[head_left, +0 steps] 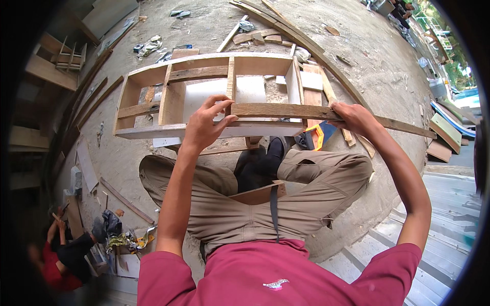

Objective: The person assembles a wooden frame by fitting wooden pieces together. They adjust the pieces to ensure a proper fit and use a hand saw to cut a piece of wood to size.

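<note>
A long, narrow wooden strip (pixel 286 110) lies across the front of a shallow wooden frame (pixel 255 130) with several compartments. At the strip's left end, by one of the upright dividers (pixel 230 76), my left hand (pixel 206 122) pinches it between thumb and fingers. My right hand (pixel 352 118) is wrapped round the strip farther along, just past the frame's right side. Beyond that hand the strip runs on to the right. Two similar rough battens, one at the back (pixel 198 74) and one at the left (pixel 138 110), sit inside the frame.
A handsaw (pixel 317 136) with a yellow and black handle lies below the frame's right corner. Long boards (pixel 301 43) and offcuts lie on the sandy ground. Corrugated metal sheets (pixel 429 214) are at the right. Another person (pixel 66 250) sits at the lower left.
</note>
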